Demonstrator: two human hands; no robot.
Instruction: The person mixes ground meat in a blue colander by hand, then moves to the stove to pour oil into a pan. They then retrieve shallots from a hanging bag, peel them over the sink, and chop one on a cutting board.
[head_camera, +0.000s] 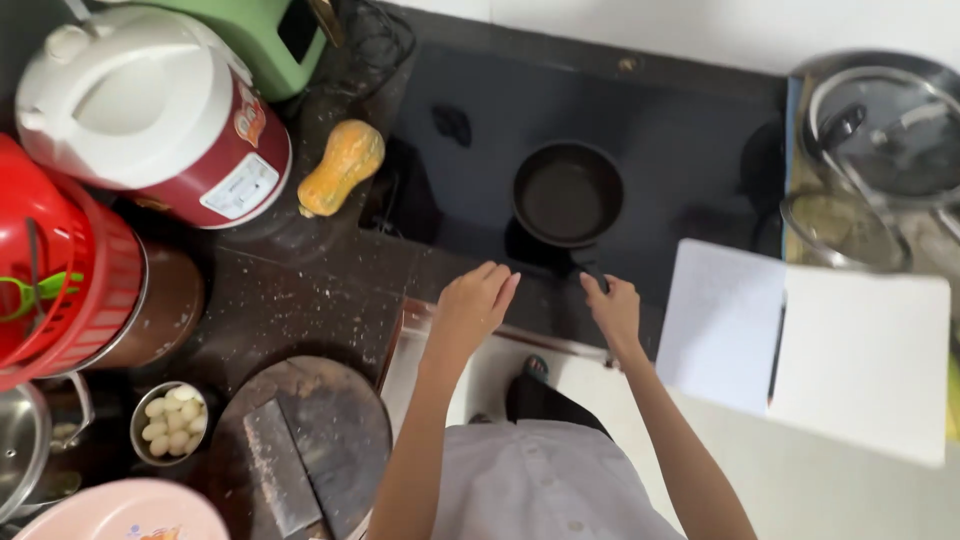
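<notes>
A small black frying pan (567, 193) sits empty on the black glass cooktop (660, 140). My right hand (612, 307) is closed around the pan's short handle at the cooktop's near edge. My left hand (472, 306) hovers over the near edge of the cooktop, left of the handle, fingers together and slightly curled, holding nothing. Both forearms reach forward from my white shirt.
Left of the cooktop lie a butternut squash (341, 167), a red-and-white rice cooker (150, 110) and a red basket (55, 270). A cleaver (280, 470) rests on a round chopping board (330, 430) beside a bowl of garlic cloves (170, 422). Steel pots (880, 130) and white boxes (860, 355) stand at the right.
</notes>
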